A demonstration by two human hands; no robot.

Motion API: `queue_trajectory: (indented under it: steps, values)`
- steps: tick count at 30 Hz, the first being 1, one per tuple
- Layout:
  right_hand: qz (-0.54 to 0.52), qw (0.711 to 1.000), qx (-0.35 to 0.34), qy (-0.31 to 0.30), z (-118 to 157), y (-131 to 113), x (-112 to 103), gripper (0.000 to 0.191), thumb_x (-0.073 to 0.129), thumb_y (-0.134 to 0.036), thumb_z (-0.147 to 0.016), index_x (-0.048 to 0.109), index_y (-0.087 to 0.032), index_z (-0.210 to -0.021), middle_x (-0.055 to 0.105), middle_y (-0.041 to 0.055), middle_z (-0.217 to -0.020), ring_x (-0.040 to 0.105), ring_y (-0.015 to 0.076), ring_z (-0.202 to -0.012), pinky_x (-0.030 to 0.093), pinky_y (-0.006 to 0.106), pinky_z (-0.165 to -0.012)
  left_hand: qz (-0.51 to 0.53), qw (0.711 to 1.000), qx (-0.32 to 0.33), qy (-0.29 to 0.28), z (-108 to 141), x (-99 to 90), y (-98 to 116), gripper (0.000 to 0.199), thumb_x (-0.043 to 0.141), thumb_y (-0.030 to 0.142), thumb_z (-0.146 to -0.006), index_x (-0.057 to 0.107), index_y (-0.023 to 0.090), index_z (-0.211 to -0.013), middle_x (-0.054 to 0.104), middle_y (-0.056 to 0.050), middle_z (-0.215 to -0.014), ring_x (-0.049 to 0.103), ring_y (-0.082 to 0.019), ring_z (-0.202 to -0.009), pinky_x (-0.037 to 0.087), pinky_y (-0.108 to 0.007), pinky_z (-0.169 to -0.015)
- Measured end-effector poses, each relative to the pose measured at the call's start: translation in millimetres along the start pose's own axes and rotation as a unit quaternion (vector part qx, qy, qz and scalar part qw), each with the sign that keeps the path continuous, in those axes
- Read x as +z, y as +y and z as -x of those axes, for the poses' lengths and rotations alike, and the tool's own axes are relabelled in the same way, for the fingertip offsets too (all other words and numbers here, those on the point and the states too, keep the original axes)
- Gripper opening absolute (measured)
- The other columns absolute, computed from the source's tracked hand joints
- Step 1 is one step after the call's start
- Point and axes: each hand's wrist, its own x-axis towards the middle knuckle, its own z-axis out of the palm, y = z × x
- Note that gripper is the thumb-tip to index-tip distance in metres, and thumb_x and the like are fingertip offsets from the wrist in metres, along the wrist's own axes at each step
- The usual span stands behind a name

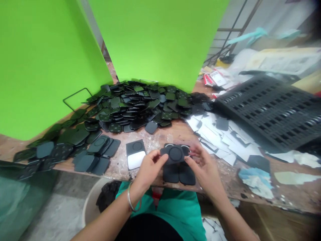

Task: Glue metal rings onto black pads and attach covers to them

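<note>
Both hands hold one dark square pad with a raised ring (175,154) just above the table's near edge. My left hand (149,167) pinches its left side; a metal bangle sits on that wrist. My right hand (203,165) grips its right side with fingers curled under. Under the held pad, two more dark pads (179,174) lie flat on the table. To the left lies a folded piece with a dark ringed half and a white half (135,154).
A large heap of dark pads (135,105) covers the back of the wooden table (160,137), with more at the left (75,147). White backing sheets (220,137) lie right, beside a black slotted tray (271,110). Green panels (45,60) stand behind. A bucket (92,204) sits below.
</note>
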Motion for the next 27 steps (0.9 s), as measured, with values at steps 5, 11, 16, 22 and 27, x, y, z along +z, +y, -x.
queue_trajectory:
  steps: [5,11,16,22,27]
  values:
    - [-0.139,0.973,0.178,-0.036,-3.9,1.4,-0.8,0.036,0.079,-0.050,-0.068,0.070,-0.016,-0.074,0.057,-0.0016,-0.054,0.048,0.0113,-0.050,0.038,0.023,-0.047,-0.074,0.996,0.040,-0.016,6.9,13.4,-4.8,0.029,0.062,0.046,-0.087,0.064,0.018,-0.096,0.058,-0.004,-0.088,0.053,-0.019,-0.081,0.043,-0.029,-0.076]
    - [-0.167,0.963,0.183,0.110,-20.2,-2.6,-15.3,0.029,0.084,-0.040,-0.060,0.068,-0.017,-0.069,0.057,-0.0042,-0.055,0.046,0.0082,-0.050,0.036,0.021,-0.051,-0.323,0.933,0.148,0.053,17.0,34.3,-18.3,0.071,0.071,0.025,-0.084,0.035,0.021,-0.145,0.045,-0.015,-0.131,0.043,-0.032,-0.124,0.036,-0.049,-0.108]
    - [-0.191,0.955,0.200,0.111,-26.9,4.5,-27.0,0.031,0.088,-0.039,-0.055,0.071,-0.017,-0.066,0.059,-0.0035,-0.057,0.045,0.0070,-0.049,0.034,0.021,-0.050,-0.387,0.912,0.132,0.040,11.1,29.3,-24.6,0.074,0.072,0.015,-0.079,0.036,0.021,-0.143,0.037,-0.016,-0.137,0.043,-0.035,-0.128,0.037,-0.052,-0.109]
    - [-0.203,0.946,0.248,0.046,-26.5,4.6,-20.1,0.036,0.090,-0.045,-0.049,0.069,-0.017,-0.059,0.057,-0.0018,-0.052,0.046,0.0088,-0.048,0.036,0.023,-0.048,-0.268,0.961,0.063,0.007,-0.2,-1.1,-13.5,0.094,0.073,0.008,-0.070,0.025,0.022,-0.149,0.045,-0.015,-0.142,0.044,-0.032,-0.133,0.036,-0.045,-0.111]
    - [-0.223,0.936,0.272,-0.018,-26.6,-10.5,-9.6,0.038,0.092,-0.044,-0.043,0.068,-0.017,-0.054,0.064,0.0016,-0.059,0.054,0.0115,-0.057,0.042,0.023,-0.055,-0.123,0.991,-0.038,0.024,-2.7,-24.5,-6.3,0.072,0.071,0.017,-0.071,0.045,0.018,-0.137,0.067,-0.009,-0.108,0.065,-0.026,-0.101,0.050,-0.040,-0.094]
